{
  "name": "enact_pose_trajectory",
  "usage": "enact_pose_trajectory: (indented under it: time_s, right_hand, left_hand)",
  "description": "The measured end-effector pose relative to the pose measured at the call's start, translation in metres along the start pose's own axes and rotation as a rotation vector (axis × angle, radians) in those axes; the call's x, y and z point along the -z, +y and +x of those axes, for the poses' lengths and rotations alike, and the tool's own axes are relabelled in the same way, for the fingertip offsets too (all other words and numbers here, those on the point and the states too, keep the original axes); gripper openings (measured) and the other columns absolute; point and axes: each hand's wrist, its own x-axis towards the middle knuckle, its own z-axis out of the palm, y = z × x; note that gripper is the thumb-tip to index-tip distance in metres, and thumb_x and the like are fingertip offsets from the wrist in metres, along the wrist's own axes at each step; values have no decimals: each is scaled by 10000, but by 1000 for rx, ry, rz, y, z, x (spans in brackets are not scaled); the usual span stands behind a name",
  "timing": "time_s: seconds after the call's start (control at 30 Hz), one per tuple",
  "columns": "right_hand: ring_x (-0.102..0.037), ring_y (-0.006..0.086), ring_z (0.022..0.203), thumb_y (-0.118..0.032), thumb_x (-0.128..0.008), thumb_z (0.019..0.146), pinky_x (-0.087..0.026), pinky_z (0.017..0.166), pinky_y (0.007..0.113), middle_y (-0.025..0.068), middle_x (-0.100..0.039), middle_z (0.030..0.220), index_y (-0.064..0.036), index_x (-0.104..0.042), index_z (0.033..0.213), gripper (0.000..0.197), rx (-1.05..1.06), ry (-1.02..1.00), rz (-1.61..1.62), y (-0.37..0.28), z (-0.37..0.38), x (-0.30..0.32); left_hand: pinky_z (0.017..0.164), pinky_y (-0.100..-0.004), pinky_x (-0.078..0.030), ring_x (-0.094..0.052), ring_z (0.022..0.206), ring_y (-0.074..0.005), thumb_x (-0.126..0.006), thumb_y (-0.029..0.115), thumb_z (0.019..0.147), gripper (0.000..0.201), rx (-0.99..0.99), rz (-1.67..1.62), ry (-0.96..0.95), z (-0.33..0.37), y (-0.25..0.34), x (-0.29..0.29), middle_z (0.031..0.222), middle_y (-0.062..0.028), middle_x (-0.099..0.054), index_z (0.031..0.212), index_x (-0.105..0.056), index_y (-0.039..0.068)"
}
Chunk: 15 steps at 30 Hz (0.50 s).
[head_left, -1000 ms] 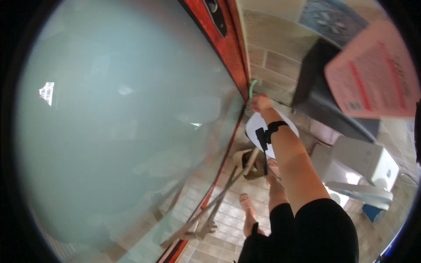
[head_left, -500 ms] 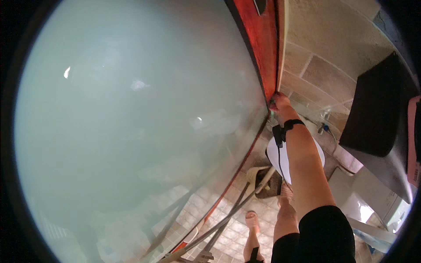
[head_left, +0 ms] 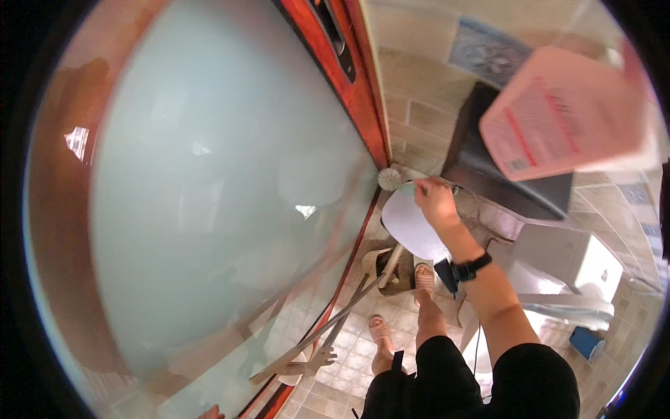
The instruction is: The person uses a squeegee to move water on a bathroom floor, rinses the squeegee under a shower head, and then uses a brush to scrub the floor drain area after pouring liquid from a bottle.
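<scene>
My right hand (head_left: 435, 198) reaches forward from the lower right, a black band with a small dark device on its wrist. Its fingers are closed around a scrub brush with a green part showing; the round, pale bristle head (head_left: 389, 179) points toward the door's lower corner. Beside them stands the large frosted-glass door (head_left: 230, 181) with its red-brown frame (head_left: 370, 119). At the bottom edge only a few fingertips of my left hand (head_left: 211, 413) show, in front of the glass; the rest is cut off.
Below my right hand is a white rounded surface (head_left: 412, 227). Long poles (head_left: 335, 328) lean by the door near a dustpan (head_left: 391, 272). A pink jug (head_left: 558, 119), dark box (head_left: 467, 153), white toilet (head_left: 565, 307) and blue container (head_left: 586, 343) are on the right.
My right hand with the brush has come away from the door frame's lower corner, toward me. My view has shifted right, bringing in the whole pink jug; left fingertips have appeared.
</scene>
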Motion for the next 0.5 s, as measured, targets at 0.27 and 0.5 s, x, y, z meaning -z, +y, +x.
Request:
enact_pose_trajectory:
  time_s: [0.27, 0.5]
  right_hand:
    - [-602, 191, 761, -5, -525, 754, -534, 585, 321, 134, -596, 919, 46, -582, 974, 232, -817, -561, 657, -48, -201, 129]
    - [-593, 180, 738, -36, -492, 789, -531, 603, 311, 118, -592, 941, 38, -564, 1008, 243, -864, -535, 1018, -45, -373, 225]
  left_hand:
    - [826, -343, -347, -409, 1020, -244, -525, 31, 757, 338, -173, -267, 26, -10, -14, 20, 1152, -141, -405, 1095, -520, 36]
    - [823, -338, -407, -495, 932, -245, -525, -18, 754, 311, -386, -839, -217, 14, 37, 21, 967, -132, -518, 1063, -542, 15]
